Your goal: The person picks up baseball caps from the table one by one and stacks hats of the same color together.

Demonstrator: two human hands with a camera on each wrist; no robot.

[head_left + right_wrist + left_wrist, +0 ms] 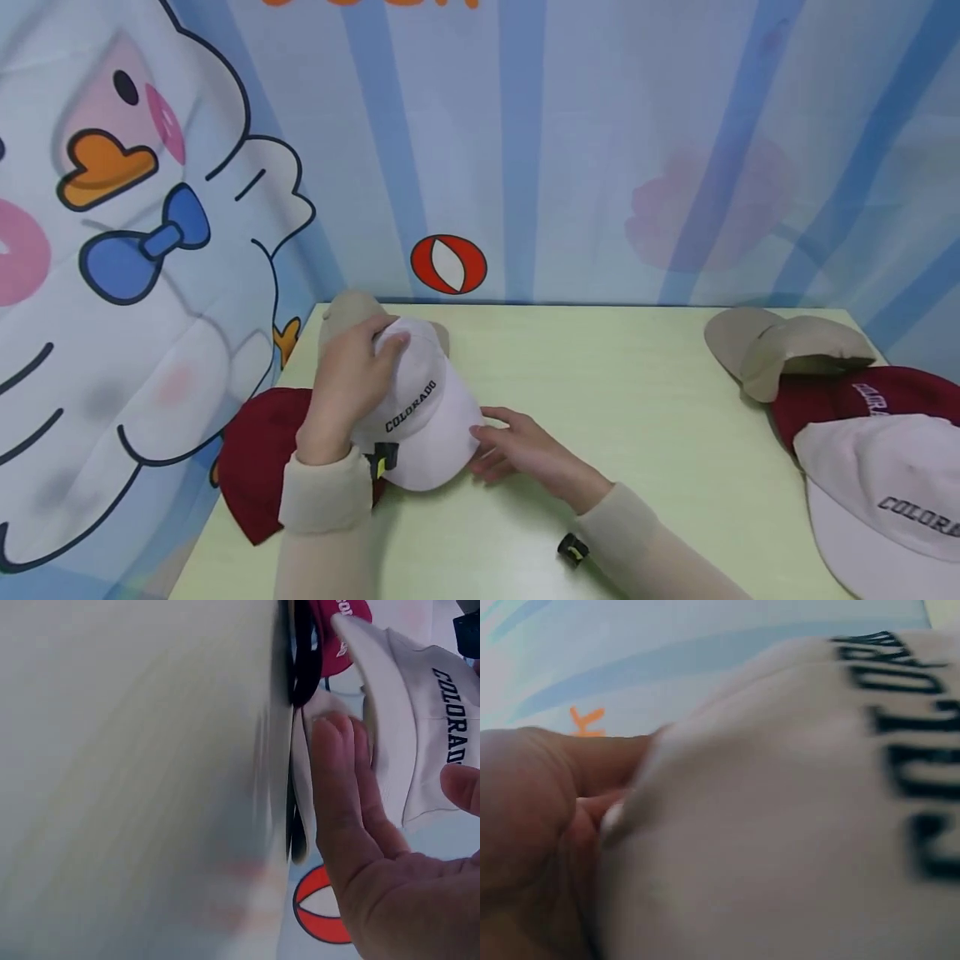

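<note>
A white baseball cap with dark COLORADO lettering is held up at the left of the table, its brim toward the right hand. My left hand grips the edge of its crown, the thumb on the outside. In the left wrist view the white crown fills most of the picture. My right hand is at the brim with fingers extended; in the right wrist view these fingers reach behind the brim. A maroon cap and a beige cap lie around the left hand, partly hidden.
At the table's right side, a beige cap, a maroon cap and another white COLORADO cap lie overlapping. The pale table meets a printed cloth backdrop at its far edge and left side.
</note>
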